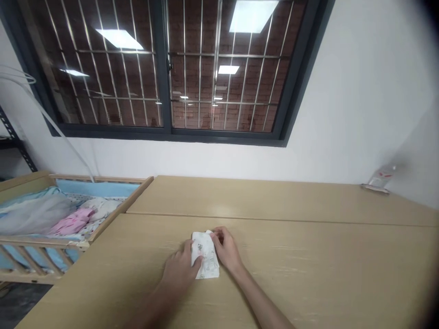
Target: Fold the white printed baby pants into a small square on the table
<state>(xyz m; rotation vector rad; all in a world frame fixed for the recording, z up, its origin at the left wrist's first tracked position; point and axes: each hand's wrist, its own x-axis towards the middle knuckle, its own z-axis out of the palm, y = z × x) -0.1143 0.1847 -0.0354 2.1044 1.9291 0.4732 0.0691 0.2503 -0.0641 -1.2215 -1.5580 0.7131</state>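
Observation:
A small white cloth with a faint printed pattern [205, 257], folded into a compact rectangle, lies on the light wooden table [308, 256]. My left hand [178, 269] lies flat against its left side, thumb resting on the fabric. My right hand [226, 249] pinches the cloth's upper right edge with its fingertips. Both forearms reach in from the bottom of the view.
A wooden baby crib [51, 219] with blue lining, grey bedding and pink and white clothes stands against the table's left side. A small clear packet [379, 179] lies at the far right by the wall. A barred window [164, 68] fills the wall ahead.

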